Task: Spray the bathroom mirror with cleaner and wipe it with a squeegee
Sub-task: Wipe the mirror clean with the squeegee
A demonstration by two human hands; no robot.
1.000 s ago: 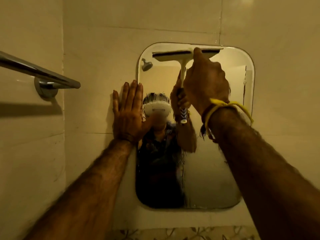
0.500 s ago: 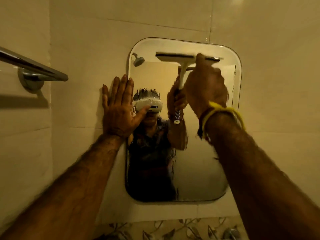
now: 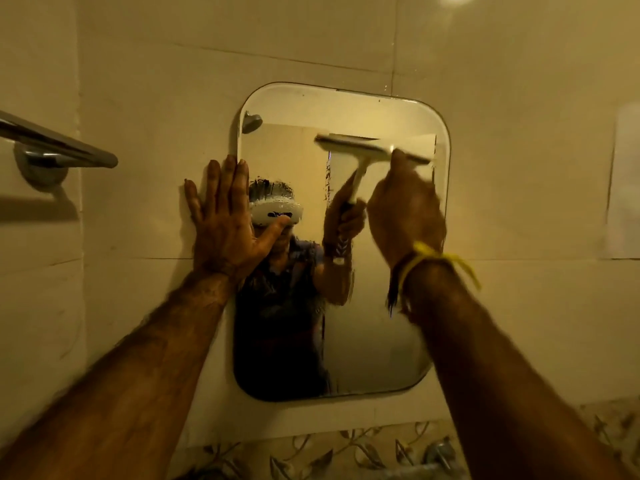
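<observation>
the mirror, a rounded rectangle fixed to the pale tiled wall, fills the middle of the view. the left hand lies flat and open against the wall at the mirror's left edge, fingers extended upward and held close together, the thumb angled out to the right so that it overlaps the glass. the right hand is closed in a fist around the handle of the squeegee, seen from the back, so the fingers curl out of sight on the far side; it is a little blurred. the squeegee's white head sits across the upper right part of the mirror, tilted so its left end is higher than its right, with the stem running down and to the left into the fist. whether the blade touches the glass cannot be told for sure. a yellow thread band circles the right wrist. droplets and streaks cling to the glass left of the squeegee and down the middle, while the lower right of the mirror looks hazy. a chrome towel bar juts from the wall at the left, and a strip of leaf-patterned tile runs below the mirror.
</observation>
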